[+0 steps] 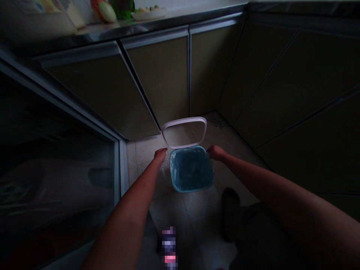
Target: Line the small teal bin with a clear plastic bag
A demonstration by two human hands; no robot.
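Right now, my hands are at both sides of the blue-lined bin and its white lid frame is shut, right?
The white lid frame is open, not shut, in the head view; your left hand and right hand flank the blue-lined bin.

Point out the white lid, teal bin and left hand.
White plastic lid (184, 120): head view, top rim.
Teal plastic bin (191, 169): head view, interior.
Left bare hand (161, 155): head view, back of hand.
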